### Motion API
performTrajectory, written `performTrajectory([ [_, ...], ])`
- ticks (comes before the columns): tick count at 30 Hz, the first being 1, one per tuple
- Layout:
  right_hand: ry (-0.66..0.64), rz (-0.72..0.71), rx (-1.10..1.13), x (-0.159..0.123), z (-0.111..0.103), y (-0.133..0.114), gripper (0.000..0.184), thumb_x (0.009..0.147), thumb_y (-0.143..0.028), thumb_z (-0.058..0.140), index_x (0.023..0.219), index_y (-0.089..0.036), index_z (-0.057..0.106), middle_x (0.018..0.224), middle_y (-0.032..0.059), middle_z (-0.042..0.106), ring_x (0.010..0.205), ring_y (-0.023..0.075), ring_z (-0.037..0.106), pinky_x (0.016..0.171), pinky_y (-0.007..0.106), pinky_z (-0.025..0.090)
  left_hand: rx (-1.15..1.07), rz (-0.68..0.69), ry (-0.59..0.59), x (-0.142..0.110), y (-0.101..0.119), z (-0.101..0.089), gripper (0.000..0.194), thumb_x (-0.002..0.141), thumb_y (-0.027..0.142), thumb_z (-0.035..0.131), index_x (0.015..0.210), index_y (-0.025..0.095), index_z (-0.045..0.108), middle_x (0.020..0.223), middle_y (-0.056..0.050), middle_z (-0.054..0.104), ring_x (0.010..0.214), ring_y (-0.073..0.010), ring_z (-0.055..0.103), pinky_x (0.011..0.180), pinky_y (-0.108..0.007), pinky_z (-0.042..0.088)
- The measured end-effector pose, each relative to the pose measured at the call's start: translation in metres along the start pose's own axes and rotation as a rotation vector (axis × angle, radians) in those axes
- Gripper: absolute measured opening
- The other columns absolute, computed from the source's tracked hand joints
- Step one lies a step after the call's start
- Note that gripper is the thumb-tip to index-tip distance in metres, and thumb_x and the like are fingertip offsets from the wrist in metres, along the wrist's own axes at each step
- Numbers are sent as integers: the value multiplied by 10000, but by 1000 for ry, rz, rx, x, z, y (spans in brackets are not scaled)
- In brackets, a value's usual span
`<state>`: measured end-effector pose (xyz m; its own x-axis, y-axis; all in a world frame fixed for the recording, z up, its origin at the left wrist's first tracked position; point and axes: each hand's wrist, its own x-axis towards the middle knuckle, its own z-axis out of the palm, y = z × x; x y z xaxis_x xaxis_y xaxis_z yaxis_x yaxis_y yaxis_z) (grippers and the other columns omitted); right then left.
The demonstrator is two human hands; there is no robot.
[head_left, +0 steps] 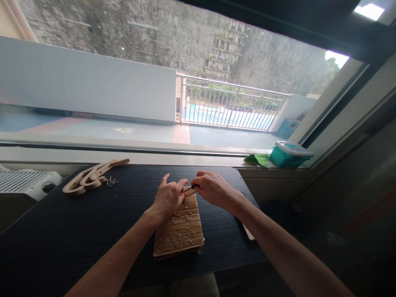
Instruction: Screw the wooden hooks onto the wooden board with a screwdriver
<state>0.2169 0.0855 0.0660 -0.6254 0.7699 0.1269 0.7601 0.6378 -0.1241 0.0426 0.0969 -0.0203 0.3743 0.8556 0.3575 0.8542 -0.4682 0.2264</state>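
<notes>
My right hand [215, 189] is closed round a thin dark tool [193, 187], which looks like a screwdriver; its handle is hidden in my fingers. The tool's tip points left, toward my left hand [168, 197]. My left fingers are bent over a pale wooden piece [189, 192], most of which they hide. Both hands are above the far end of a corrugated cardboard block [179, 233], its top pitted and torn. To the left, curved wooden pieces [89, 177] lie together on the dark table [123, 222], and several screws [111, 181] are scattered beside them.
A pink flat object [248, 232], perhaps a phone, lies partly under my right forearm. On the windowsill stand a teal box with a clear lid [291, 154] and a green cloth [257, 160]. A white slatted appliance [29, 181] is at the table's left. The window runs behind the table.
</notes>
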Motion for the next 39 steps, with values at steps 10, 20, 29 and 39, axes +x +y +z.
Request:
performTrajectory([
  [10, -142, -181, -66, 30, -18, -7, 232, 794, -77, 505, 883, -152, 706, 883, 66, 646, 791, 134, 565, 686, 235, 363, -66, -22, -75, 5, -2, -6, 140, 822, 244, 517, 935, 212, 594, 716, 19, 710, 690, -173, 649, 1084, -492, 215],
  [20, -220, -172, -200, 46, -26, -20, 218, 789, -115, 517, 929, -154, 679, 970, 92, 625, 773, 155, 597, 599, 247, 363, -111, -82, -255, 16, -15, -17, 222, 756, 338, 551, 597, 226, 657, 653, 16, 689, 648, -149, 616, 600, -250, 339],
  [29, -328, -94, -222, 66, -28, -25, 270, 778, -148, 556, 1024, -154, 669, 981, 93, 692, 854, 186, 608, 596, 253, 354, -131, -35, -262, 14, -13, -14, 232, 768, 314, 526, 600, 254, 675, 662, 27, 703, 772, -178, 620, 992, -439, 280],
  [39, -388, -84, -233, 67, -41, -32, 304, 744, -102, 598, 1036, -133, 674, 1067, 94, 676, 955, 186, 602, 664, 225, 391, -197, -56, -198, 10, -14, -14, 249, 776, 347, 544, 584, 264, 679, 601, 25, 674, 790, -195, 622, 1071, -587, 103],
])
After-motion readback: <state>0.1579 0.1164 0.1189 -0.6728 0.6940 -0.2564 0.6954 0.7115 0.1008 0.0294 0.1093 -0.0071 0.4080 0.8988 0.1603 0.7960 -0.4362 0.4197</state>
